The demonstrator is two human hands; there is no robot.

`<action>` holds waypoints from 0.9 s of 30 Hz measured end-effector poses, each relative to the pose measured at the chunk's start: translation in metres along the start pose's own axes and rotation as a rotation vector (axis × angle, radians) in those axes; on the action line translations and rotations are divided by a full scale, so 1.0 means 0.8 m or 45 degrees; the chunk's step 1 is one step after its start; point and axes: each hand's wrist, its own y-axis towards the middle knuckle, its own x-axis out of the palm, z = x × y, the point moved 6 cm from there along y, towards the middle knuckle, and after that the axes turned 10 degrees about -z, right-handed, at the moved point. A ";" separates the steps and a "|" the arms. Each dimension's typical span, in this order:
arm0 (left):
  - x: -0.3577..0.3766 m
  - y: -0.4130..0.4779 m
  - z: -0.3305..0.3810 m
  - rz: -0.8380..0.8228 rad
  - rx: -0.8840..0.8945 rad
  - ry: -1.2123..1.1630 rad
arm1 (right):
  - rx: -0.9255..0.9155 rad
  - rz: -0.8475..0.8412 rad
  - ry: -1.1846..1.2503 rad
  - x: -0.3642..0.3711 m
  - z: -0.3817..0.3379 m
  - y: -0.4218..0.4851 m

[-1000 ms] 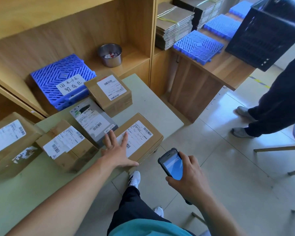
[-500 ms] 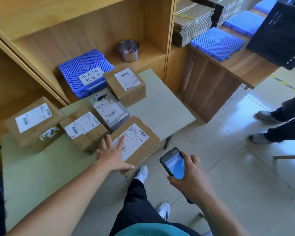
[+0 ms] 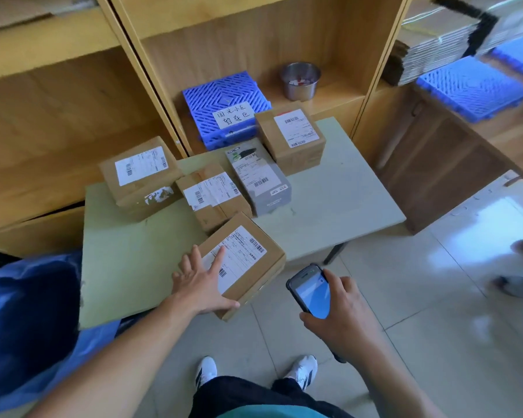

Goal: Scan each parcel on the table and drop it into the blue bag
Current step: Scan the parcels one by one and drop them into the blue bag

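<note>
Left hand [image 3: 203, 285] spread flat on nearest parcel [image 3: 260, 267] at table [image 3: 329, 206] front edge; barcode label [image 3: 245, 248], print unreadable. Right hand [image 3: 341, 315] grips phone scanner [image 3: 310, 292], screen lit. Blue bag [image 3: 27, 312] left of table. Handwritten Chinese note [image 3: 231, 114] on blue crate [image 3: 212, 95] behind.

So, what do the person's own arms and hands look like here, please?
The left forearm and right forearm are bare: no sleeves, gloves, watch or bracelet. The left hand and right hand show no rings. A teal top shows at the bottom edge.

left grip [image 3: 200, 284]: flat, fingers splayed | right grip [image 3: 341, 315]: fingers curled, clasping
</note>
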 end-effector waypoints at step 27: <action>0.128 -0.062 -0.502 0.104 -0.158 -0.381 | -0.277 -0.264 -0.301 0.352 -0.439 -0.017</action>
